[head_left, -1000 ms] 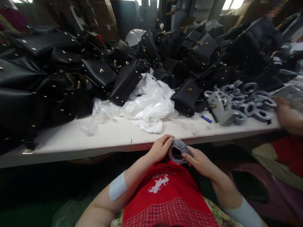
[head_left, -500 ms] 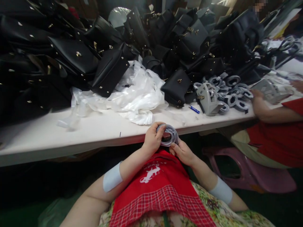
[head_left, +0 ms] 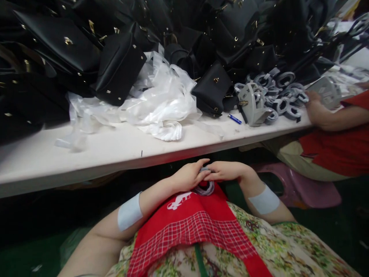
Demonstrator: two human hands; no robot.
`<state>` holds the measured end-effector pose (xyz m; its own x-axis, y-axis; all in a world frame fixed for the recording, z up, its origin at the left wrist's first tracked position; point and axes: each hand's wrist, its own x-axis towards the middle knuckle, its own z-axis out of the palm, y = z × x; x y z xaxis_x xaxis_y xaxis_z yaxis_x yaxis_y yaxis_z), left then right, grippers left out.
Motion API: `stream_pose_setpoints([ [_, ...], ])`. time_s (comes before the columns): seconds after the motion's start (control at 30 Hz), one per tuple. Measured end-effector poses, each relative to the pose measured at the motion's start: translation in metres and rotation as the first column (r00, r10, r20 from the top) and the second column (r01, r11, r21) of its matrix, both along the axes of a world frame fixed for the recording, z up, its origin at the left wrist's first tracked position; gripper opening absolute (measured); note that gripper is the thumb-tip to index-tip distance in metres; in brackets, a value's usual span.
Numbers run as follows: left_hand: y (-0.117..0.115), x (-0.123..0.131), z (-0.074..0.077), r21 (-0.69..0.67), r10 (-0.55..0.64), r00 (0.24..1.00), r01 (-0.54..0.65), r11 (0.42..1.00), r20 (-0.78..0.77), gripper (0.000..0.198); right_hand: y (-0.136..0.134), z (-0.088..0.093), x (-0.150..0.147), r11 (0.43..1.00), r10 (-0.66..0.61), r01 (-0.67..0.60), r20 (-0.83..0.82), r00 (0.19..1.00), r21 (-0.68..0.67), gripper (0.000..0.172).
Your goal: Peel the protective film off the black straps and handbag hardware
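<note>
Grey coiled strap (head_left: 205, 188) lies in the person's lap on a red apron (head_left: 196, 221), below the near edge of the white table (head_left: 115, 154). The left hand (head_left: 188, 177) is closed over its upper left side, fingers curled onto it. The right hand (head_left: 227, 171) meets it from the right, fingertips pinching the top of the coil. Both hands hold it, and most of the coil is hidden beneath the fingers.

Containers: black handbags (head_left: 118, 65) are heaped along the far side of the table, flaps shut, with gold-coloured studs and clasps. Their contents cannot be seen. A small black handbag (head_left: 211, 88) stands at the front of the heap. Crumpled white plastic bags (head_left: 161, 100) spill from under the heap toward the near edge.

Surroundings: to the right sits a pile of grey coils (head_left: 279, 98), with a grey angled holder (head_left: 253, 109) in front of it and a blue pen (head_left: 235, 119) just beside that. A co-worker's hand (head_left: 315, 109) rests at the table edge next to the pile, above a red garment. A pink stool (head_left: 296, 188) stands below the table between the two people. The table edge overhangs the lap, between the hands and the goods.

Markings: the apron bears a white printed figure (head_left: 180, 200), and any lettering is too small to read. Pale blue bands (head_left: 129, 211) wrap both forearms.
</note>
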<state>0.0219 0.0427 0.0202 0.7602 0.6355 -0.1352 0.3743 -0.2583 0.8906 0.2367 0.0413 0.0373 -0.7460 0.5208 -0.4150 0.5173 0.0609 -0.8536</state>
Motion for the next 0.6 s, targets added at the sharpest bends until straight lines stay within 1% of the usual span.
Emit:
stream_pose_setpoints([
  [0.07, -0.009, -0.004, -0.004, 0.032, 0.017, 1.0, -0.016, 0.999, -0.021, 0.052, -0.005, -0.007, -0.01, 0.999, -0.031, 0.031, -0.007, 1.0, 0.027, 0.032],
  [0.13, -0.017, -0.011, -0.01, 0.007, 0.059, 0.998, -0.059, 0.998, 0.018, 0.045, -0.014, -0.014, -0.017, 0.996, -0.083, 0.083, -0.017, 0.996, 0.04, 0.034],
  [0.2, -0.024, -0.021, -0.016, -0.046, 0.119, 0.99, -0.116, 0.992, 0.077, 0.036, -0.025, -0.02, -0.022, 0.986, -0.142, 0.142, -0.006, 0.99, 0.083, 0.037],
  [0.3, -0.032, -0.036, -0.024, -0.166, 0.235, 0.961, -0.21, 0.963, 0.148, 0.033, -0.04, -0.027, -0.03, 0.958, -0.248, 0.238, 0.043, 0.968, 0.157, 0.041],
  [0.4, -0.036, -0.05, -0.03, -0.278, 0.315, 0.933, -0.26, 0.925, 0.175, 0.033, -0.049, -0.034, -0.038, 0.944, -0.309, 0.303, 0.026, 0.951, 0.134, 0.04],
  [0.5, -0.036, -0.061, -0.032, -0.335, 0.346, 0.924, -0.277, 0.901, 0.166, 0.033, -0.048, -0.035, -0.044, 0.947, -0.305, 0.303, 0.009, 0.952, 0.112, 0.038],
  [0.6, -0.028, -0.068, -0.031, -0.328, 0.348, 0.923, -0.282, 0.901, 0.163, 0.033, -0.039, -0.032, -0.049, 0.968, -0.235, 0.233, 0.015, 0.972, 0.089, 0.038],
])
